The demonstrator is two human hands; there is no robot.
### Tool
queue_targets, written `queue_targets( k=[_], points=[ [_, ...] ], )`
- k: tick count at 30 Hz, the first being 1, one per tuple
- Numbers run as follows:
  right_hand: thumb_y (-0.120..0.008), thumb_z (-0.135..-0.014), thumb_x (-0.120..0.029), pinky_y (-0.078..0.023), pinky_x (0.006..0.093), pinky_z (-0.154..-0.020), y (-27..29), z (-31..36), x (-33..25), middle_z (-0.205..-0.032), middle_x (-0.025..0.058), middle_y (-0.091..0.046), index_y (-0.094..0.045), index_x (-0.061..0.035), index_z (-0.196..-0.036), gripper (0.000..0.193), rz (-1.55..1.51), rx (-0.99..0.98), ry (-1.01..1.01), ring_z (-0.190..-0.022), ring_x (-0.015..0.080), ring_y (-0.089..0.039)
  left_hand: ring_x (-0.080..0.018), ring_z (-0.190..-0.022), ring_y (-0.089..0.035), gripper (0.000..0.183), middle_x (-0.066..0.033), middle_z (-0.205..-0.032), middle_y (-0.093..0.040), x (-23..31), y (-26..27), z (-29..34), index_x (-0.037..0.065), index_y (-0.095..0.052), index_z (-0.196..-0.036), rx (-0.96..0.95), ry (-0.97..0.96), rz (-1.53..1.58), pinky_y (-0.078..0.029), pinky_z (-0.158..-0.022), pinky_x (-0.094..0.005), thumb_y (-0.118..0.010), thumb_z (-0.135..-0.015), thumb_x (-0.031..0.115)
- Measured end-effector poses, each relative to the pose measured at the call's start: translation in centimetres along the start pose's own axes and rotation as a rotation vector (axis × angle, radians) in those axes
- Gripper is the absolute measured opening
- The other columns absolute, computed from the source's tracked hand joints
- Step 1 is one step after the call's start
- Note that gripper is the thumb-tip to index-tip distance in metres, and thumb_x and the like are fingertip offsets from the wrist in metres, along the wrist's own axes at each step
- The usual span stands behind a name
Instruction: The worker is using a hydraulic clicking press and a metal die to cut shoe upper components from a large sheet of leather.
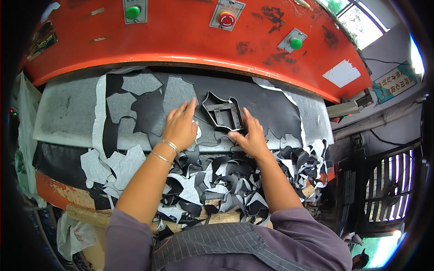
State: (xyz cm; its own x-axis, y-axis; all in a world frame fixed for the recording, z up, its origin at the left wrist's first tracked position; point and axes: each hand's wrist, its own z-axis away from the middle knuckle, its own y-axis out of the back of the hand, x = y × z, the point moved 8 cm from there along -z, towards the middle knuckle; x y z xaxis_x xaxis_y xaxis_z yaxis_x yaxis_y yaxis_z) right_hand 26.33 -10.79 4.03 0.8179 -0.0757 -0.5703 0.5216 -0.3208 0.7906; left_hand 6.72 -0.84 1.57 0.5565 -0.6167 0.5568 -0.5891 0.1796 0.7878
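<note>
A steel cutting die point(222, 113) with a thin, irregular outline and inner cross-bars stands on a black leather-like sheet point(271, 110). My right hand point(252, 137) is beside the die's right lower corner, thumb and fingers apart; whether they touch the metal I cannot tell. To the left of the die, my left hand point(181, 126) hovers over or rests on the cut material, its fingers stretched out and nothing visibly gripped. Just beyond that hand lies a grey cut piece point(178, 92). Further left are a black cut piece point(148, 110) and other grey pieces point(121, 107).
An orange press beam point(181, 43) spans the far side, bearing two green buttons point(133, 12) and a red one point(226, 19). Black and white scraps point(217, 185) heap along the near edge of the grey cutting board point(63, 113). Pale cut pieces point(124, 169) lie at left.
</note>
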Motion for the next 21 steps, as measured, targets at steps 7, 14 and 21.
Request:
queue_targets(
  k=[7,14,21],
  points=[
    [-0.077,-0.073,-0.042,-0.031,0.0445,-0.103,-0.8,0.9,0.8,-0.131,0.0218,-0.052,-0.041,0.0031,-0.137,0.086,0.163,0.024,0.087,-0.119,0.036,-0.05,-0.0335,-0.131,-0.04,0.061,-0.025,-0.14,-0.042,0.6,-0.9,-2.8,0.008,-0.035,-0.143,-0.145,-0.108,-0.07,-0.026,-0.109,-0.0433,-0.057,-0.087,0.015],
    [-0.076,-0.074,-0.033,-0.032,0.0424,-0.105,0.8,-1.8,2.7,-0.135,0.0179,-0.051,-0.045,-0.0067,-0.138,0.076,0.078,-0.136,0.147,-0.124,0.0339,-0.047,-0.032,-0.126,-0.045,0.056,-0.0213,-0.136,-0.049,1.8,-0.7,-2.0,0.008,-0.045,-0.137,-0.087,-0.139,-0.035,-0.027,-0.11,-0.0419,-0.061,-0.085,0.018],
    [-0.079,-0.072,-0.031,-0.03,0.0426,-0.109,0.6,-4.0,3.9,-0.139,0.0163,-0.048,-0.044,-0.0098,-0.14,0.079,-0.021,-0.259,0.258,-0.128,0.0365,-0.042,-0.0326,-0.12,-0.051,0.048,-0.0161,-0.126,-0.059,0.6,-0.6,-1.8,0.005,-0.056,-0.127,0.002,-0.11,0.097,-0.035,-0.105,-0.0409,-0.067,-0.081,0.016]
  ],
)
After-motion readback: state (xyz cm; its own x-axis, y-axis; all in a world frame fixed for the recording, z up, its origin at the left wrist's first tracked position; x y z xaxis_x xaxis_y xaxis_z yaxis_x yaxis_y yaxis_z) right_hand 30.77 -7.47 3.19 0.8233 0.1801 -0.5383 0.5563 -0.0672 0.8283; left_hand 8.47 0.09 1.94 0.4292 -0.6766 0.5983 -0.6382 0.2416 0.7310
